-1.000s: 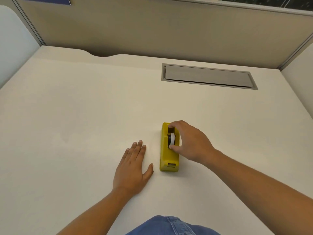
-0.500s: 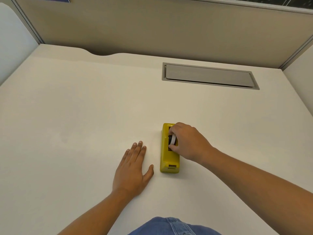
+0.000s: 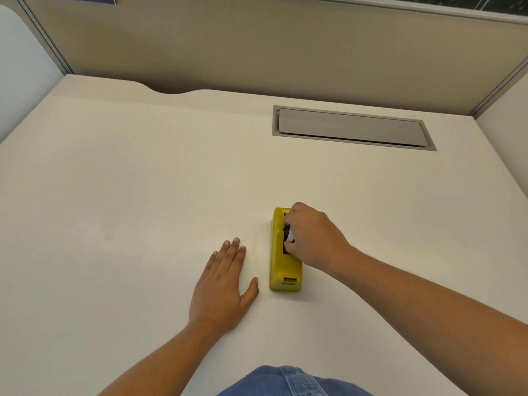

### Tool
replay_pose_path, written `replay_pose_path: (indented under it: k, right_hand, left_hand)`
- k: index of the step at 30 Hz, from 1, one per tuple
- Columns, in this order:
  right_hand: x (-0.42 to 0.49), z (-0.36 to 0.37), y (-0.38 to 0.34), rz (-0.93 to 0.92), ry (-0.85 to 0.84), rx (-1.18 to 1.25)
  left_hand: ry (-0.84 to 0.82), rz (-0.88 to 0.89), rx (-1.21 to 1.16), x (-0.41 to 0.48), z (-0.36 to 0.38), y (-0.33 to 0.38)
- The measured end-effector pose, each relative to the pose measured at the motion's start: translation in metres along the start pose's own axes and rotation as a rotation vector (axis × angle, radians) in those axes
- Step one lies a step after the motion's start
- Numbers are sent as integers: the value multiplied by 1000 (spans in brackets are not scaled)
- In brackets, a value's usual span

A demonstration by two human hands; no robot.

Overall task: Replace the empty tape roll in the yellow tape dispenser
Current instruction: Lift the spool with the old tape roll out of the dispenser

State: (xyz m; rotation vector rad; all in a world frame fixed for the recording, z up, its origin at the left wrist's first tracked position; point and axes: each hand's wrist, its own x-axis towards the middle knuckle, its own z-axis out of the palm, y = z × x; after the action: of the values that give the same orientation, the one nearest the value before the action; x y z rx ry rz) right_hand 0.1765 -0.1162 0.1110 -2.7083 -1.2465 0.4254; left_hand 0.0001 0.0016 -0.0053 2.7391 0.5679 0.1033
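The yellow tape dispenser (image 3: 283,270) lies on the pale desk (image 3: 128,195), a little right of the frame's centre and in its lower half. Its long axis runs almost straight up and down in the picture, from the far end near the top to the near end toward the person. The near end carries a small slot and faces the bottom of the frame.

The right hand (image 3: 310,238) comes in from the lower right, with the forearm crossing the frame diagonally. It is bent over the dispenser's open well, and its fingers and thumb are closed around the white tape roll (image 3: 290,235), the fingers at the far side and the thumb at the near side. The left hand (image 3: 221,290) lies flat on the desk just beside the dispenser, palm down, fingers together and pointing up, thumb spread toward the dispenser without touching it.

The right hand hides most of the roll and the right side of the dispenser, so whether the roll is empty or lifted from its seat cannot be told. A grey hatch (image 3: 351,128) is set in the desk, upper right.
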Motion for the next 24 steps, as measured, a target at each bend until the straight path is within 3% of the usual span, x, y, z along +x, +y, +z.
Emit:
replay_pose_path:
  k: [24]
  right_hand:
    - [3, -5, 6, -58, 27, 83]
  left_hand:
    - [-7, 0, 7, 1, -2, 1]
